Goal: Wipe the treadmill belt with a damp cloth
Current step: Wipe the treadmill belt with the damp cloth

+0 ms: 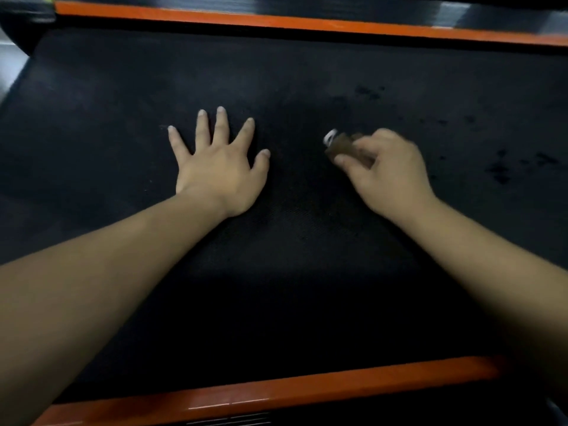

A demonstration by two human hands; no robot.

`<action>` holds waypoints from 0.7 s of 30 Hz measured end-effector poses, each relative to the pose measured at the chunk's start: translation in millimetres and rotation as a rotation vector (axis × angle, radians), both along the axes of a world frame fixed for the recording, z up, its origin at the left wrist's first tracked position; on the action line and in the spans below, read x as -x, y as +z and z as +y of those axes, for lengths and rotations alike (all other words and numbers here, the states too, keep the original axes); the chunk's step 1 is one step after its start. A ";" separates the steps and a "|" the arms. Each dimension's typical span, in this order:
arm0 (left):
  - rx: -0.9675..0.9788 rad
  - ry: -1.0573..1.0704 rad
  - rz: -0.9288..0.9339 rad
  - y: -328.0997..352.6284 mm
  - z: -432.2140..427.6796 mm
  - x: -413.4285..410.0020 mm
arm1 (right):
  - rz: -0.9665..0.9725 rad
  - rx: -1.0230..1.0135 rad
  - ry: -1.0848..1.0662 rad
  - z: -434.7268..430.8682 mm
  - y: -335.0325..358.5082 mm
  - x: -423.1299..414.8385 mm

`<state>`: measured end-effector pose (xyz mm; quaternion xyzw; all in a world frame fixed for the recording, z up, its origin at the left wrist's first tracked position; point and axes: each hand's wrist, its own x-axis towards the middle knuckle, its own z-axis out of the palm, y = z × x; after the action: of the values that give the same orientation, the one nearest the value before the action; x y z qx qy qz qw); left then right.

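Note:
The black treadmill belt (292, 72) fills most of the head view. My left hand (219, 167) lies flat on it with fingers spread, left of centre. My right hand (390, 170) is curled and pinches a small brown cloth (342, 147) with a white tag at its tip, held down on the belt right of centre. Dark wet spots (501, 170) dot the belt to the right of that hand.
An orange side rail (276, 23) runs along the far edge of the belt and another orange side rail (276, 392) along the near edge. A strip of pale floor (9, 63) shows at the far left.

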<state>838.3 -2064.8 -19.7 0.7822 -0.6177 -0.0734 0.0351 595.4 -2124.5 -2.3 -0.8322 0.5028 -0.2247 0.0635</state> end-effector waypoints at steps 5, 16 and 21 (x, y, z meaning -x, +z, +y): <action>0.024 -0.054 -0.039 -0.8 -0.4 2.2 | 0.056 -0.081 0.310 34.3 5.6 2.4; 0.011 -0.049 -0.055 -0.5 -2.1 5.4 | 0.002 -0.096 0.264 -22.1 3.8 -17.3; -0.052 -0.021 -0.003 5.0 -10.3 9.7 | -0.013 -0.024 -0.073 -120.0 6.9 -28.5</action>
<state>828.6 -2075.1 -14.7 0.7764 -0.6238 -0.0889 0.0132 624.0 -2244.5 4.6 -0.8110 0.5353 -0.2261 0.0685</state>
